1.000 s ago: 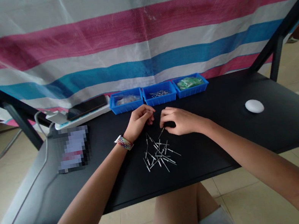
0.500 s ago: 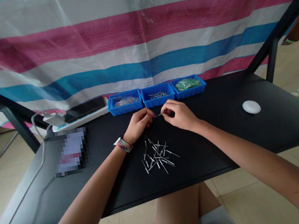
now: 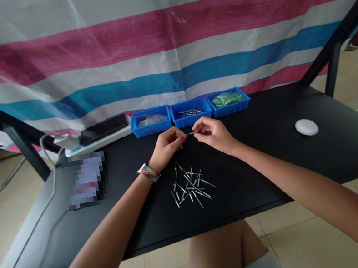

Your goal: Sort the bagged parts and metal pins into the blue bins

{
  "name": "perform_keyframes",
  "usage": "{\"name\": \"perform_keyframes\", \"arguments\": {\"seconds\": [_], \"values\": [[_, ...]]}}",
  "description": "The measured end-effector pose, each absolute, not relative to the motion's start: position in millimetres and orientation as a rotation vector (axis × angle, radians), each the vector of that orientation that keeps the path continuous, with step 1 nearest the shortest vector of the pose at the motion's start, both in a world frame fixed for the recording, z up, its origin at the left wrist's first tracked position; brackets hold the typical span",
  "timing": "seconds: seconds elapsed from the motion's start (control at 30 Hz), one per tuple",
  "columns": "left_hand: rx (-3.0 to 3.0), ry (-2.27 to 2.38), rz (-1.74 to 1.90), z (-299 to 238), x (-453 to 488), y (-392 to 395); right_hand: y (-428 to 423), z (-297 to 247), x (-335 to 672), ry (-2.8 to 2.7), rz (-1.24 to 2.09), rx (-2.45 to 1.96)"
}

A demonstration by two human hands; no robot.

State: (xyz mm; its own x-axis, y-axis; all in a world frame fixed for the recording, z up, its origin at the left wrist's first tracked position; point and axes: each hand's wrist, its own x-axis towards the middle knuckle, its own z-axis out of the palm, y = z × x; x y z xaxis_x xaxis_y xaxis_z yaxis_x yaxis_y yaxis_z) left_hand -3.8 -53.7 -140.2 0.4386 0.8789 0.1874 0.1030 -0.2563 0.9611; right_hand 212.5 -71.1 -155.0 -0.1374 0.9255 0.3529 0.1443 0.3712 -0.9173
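Between my two hands a thin silver blind rivet (image 3: 190, 133) lies roughly level, just in front of the blue bins. My left hand (image 3: 166, 147), with a woven bracelet at its wrist, pinches one end of it. The other end is in the fingertips of my right hand (image 3: 214, 134), thumb and forefinger closed; part of the rivet is hidden there. Nearer to me a loose pile of blind rivets (image 3: 191, 186) is scattered on the black table (image 3: 244, 187). More rivets lie in the middle blue bin (image 3: 192, 119).
The left blue bin (image 3: 152, 128) holds clear plastic pieces, and the right blue bin (image 3: 232, 108) holds green packets. A dark phone (image 3: 104, 129) rests on a white power strip (image 3: 100, 143) with a cable. A white oval object (image 3: 306, 127) sits at the right.
My right hand's fingers have shifted slightly on the rivet, and more of its body shows between the hands. The whole view has moved a little; the pile looks unchanged.
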Motion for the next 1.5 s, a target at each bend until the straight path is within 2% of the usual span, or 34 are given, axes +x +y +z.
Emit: {"name": "perform_keyframes", "arguments": {"seconds": [0.2,0.7,1.2,1.33,1.5], "values": [[1.643,0.837,0.995,-139,-1,-55,-69,-154,212,-1.418,1.108,-0.963],[1.688,0.874,0.919,-138,-3,-54,-66,-155,214,-1.463,0.978,-1.003],[1.649,0.873,1.012,-138,-3,-54,-69,-154,212,-1.361,1.174,-0.988],[1.643,0.876,0.983,-138,-3,-54,-66,-148,218,-1.36,1.067,-0.98],[1.63,0.852,0.965,-139,-3,-53,-55,-138,241,-1.223,0.633,-1.015]]}}
